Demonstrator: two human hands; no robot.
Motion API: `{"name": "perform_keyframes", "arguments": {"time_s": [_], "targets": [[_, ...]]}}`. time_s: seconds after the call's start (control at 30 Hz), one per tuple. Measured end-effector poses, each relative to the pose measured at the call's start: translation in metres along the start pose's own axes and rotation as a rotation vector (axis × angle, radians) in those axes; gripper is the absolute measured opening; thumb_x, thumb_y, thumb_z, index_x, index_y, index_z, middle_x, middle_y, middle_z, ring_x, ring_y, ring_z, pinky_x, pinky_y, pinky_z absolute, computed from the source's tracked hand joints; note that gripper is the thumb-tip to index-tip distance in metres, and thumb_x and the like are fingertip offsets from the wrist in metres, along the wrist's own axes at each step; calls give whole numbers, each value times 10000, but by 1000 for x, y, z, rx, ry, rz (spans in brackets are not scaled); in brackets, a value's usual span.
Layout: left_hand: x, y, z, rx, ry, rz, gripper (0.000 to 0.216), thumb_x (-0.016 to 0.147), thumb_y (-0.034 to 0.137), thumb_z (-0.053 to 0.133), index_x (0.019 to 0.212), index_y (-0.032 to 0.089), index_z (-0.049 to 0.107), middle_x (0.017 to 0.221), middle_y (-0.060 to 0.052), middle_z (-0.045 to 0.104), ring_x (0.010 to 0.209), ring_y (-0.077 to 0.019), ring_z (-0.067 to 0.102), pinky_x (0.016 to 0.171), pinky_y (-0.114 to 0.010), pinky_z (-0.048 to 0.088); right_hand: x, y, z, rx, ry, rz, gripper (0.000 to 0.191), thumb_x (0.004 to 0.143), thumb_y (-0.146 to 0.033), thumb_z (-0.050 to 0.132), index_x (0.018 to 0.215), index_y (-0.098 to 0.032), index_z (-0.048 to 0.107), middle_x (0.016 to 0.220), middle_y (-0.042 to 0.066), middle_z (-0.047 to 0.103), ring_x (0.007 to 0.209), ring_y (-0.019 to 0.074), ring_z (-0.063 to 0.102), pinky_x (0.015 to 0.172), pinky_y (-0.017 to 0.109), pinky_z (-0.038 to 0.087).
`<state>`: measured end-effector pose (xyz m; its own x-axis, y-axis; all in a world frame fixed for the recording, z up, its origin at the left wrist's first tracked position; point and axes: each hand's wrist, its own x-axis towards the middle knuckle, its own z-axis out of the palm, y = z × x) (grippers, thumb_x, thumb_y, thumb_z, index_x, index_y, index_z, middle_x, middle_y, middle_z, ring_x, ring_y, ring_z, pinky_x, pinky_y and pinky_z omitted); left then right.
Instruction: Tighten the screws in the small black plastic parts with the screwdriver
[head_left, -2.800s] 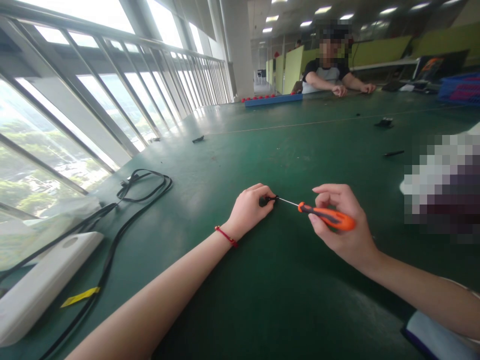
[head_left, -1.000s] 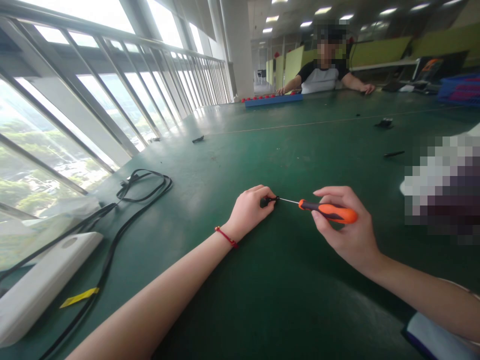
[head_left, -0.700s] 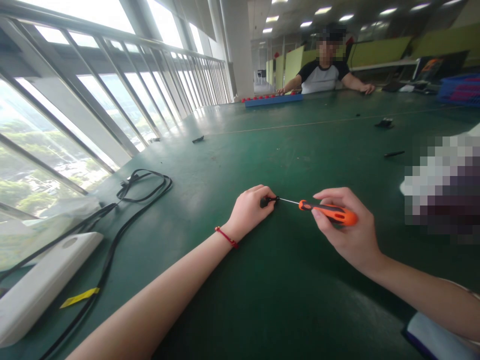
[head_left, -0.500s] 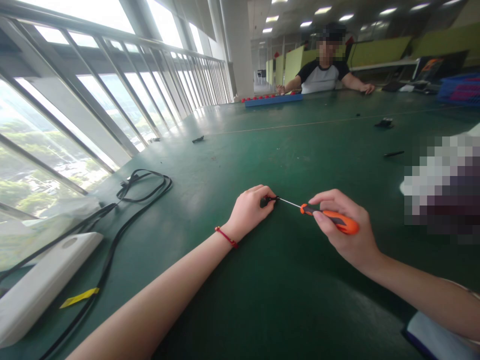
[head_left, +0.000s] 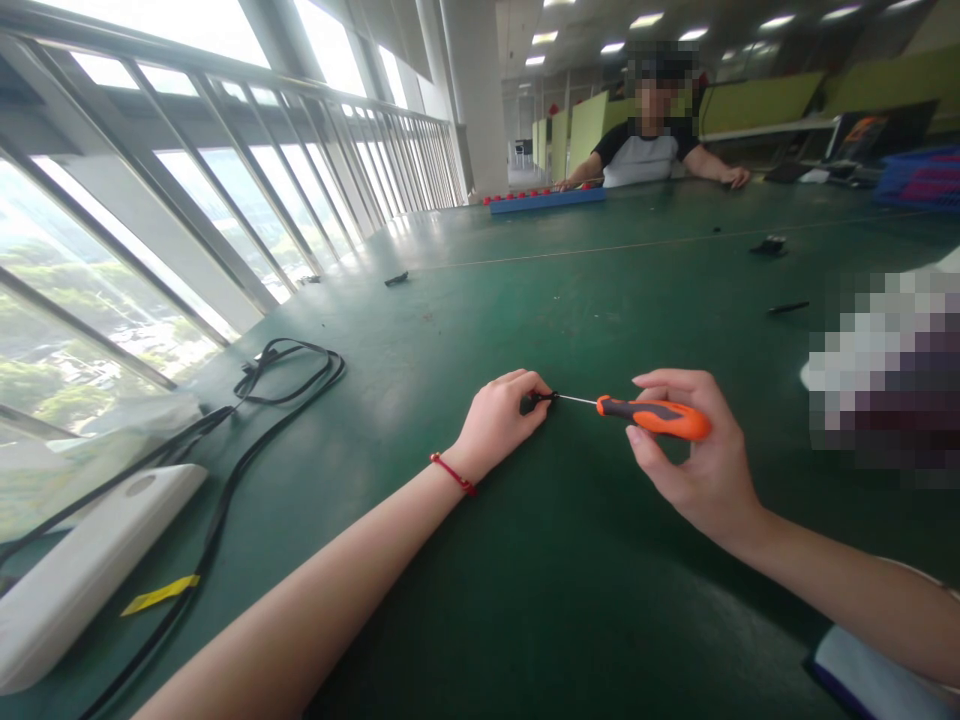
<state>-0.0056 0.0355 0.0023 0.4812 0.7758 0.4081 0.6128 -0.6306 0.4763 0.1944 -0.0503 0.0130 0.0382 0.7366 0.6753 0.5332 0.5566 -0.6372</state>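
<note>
A small black part, too small to name, is pinched between the thumb and fingers of my left hand, which rests low over the green table. My right hand loosely holds an orange and dark grey screwdriver. Its handle end lies against the palm, while the thumb and index finger stand apart from the grip. The thin metal shaft points left and its tip meets the black part at my left fingertips. Just how the tip sits in the part cannot be seen.
On the left lie a white power strip, a looped black cable and a metal railing. Across the table a person sits by a blue tray with red pieces. A blue basket stands far right.
My right thumb and fingers have spread away from the screwdriver handle, and the handle has swung slightly upward and turned. My left hand stays put. The other person's hand by the tray has lowered.
</note>
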Motion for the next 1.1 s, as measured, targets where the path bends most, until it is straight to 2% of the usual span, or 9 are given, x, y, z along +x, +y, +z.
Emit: {"name": "perform_keyframes", "arguments": {"time_s": [0.07, 0.2, 0.33, 0.37, 0.47, 0.57, 0.8, 1.0, 1.1], "targets": [[0, 0, 0, -3, 0, -5, 86, 822, 179, 567, 845, 191, 649, 908, -24, 682, 836, -172, 633, 777, -291, 513, 0, 0, 0, 21, -21, 25, 336, 754, -191, 638, 1070, -238, 534, 730, -18, 571, 652, 162, 583, 642, 307, 493], [1, 0, -1, -8, 3, -6, 87, 821, 178, 565, 845, 194, 648, 909, -23, 682, 836, -171, 635, 779, -289, 514, -1, 0, -1, -42, -86, 66, 66, 813, -238, 605, 874, -249, 584, 661, -16, 602, 655, 171, 601, 635, 303, 477], [1, 0, 0, 1, 3, -6, 87, 818, 181, 569, 845, 196, 650, 904, -25, 683, 835, -174, 637, 769, -288, 514, -1, 1, 0, 18, -40, 31, 309, 762, -191, 636, 1053, -246, 544, 767, -4, 609, 690, 174, 606, 661, 309, 494], [1, 0, 0, 1, 3, -8, 87, 817, 182, 570, 845, 196, 651, 905, -25, 685, 836, -174, 638, 770, -289, 514, -1, 1, 0, 25, -75, 42, 292, 769, -198, 629, 1045, -244, 548, 752, -6, 607, 675, 172, 599, 667, 315, 492], [1, 1, -1, -9, 4, -21, 91, 816, 185, 571, 846, 198, 656, 911, -22, 690, 840, -173, 641, 774, -289, 512, -2, 1, 0, 15, -152, 83, 64, 838, -243, 563, 891, -241, 600, 732, 4, 647, 688, 174, 605, 683, 321, 479], [1, 0, -1, -29, 2, -51, 94, 812, 194, 580, 847, 200, 667, 911, -19, 699, 849, -175, 644, 778, -291, 511, -2, 2, 0, 32, -76, 98, 74, 859, -256, 548, 858, -234, 618, 814, 19, 682, 752, 173, 623, 683, 302, 470], [3, -6, 1, -153, 24, -144, 99, 796, 223, 606, 847, 196, 686, 886, -10, 719, 836, -167, 652, 789, -290, 513, 3, 8, 1, 166, -132, 235, 80, 880, -275, 541, 881, -212, 592, 618, -37, 552, 503, 96, 484, 492, 235, 380], [5, -9, 1, -210, 64, -163, 87, 788, 222, 614, 820, 186, 687, 867, -12, 719, 822, -159, 654, 801, -292, 515, 5, 10, 3, 130, -209, 288, 121, 881, -333, 560, 911, -220, 591, 646, -39, 564, 529, 99, 500, 518, 229, 404], [5, -9, 1, -211, 96, -146, 74, 785, 205, 619, 816, 185, 684, 860, -13, 714, 821, -159, 651, 802, -298, 514, 6, 14, 5, 72, -259, 271, 163, 881, -359, 565, 965, -229, 612, 843, 2, 658, 689, 131, 597, 641, 252, 461]]}}
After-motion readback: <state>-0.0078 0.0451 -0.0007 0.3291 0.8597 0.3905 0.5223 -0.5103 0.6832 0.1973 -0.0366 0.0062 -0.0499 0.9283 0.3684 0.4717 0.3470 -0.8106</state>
